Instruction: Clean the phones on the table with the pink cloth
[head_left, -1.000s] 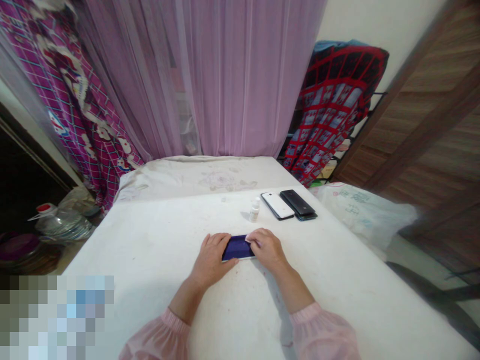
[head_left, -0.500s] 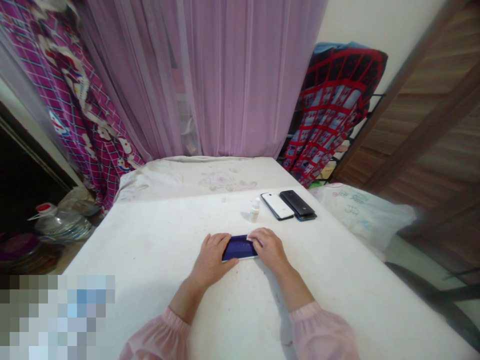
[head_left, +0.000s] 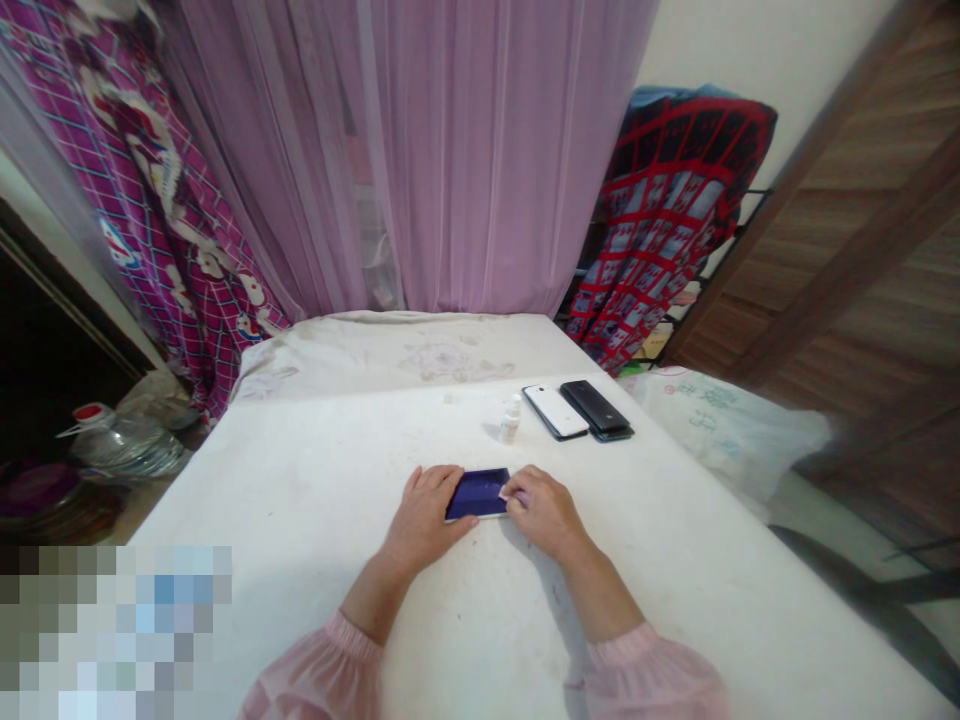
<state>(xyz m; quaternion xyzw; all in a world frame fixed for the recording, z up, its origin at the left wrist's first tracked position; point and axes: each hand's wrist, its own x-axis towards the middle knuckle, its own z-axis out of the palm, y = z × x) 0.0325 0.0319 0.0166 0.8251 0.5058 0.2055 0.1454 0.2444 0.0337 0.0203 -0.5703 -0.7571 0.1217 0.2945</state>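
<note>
A phone with a dark blue-violet screen and a pale edge lies flat on the white-covered table. My left hand grips its left end, fingers over the far edge and thumb at the near edge. At the phone's right end, my right hand pinches a small pale cloth or wipe against the screen. Most of that cloth is hidden under the fingers. Just beyond the phone stands a small white bottle.
Behind the bottle, to the right, lie a white phone and stacked black phones. A white plastic bag sits past the table's right edge. Purple curtains hang behind the table. A large water bottle stands at the left.
My right hand has shifted slightly nearer and to the right over the screen, uncovering its upper right corner. My left hand and the phone look nearly unmoved.
</note>
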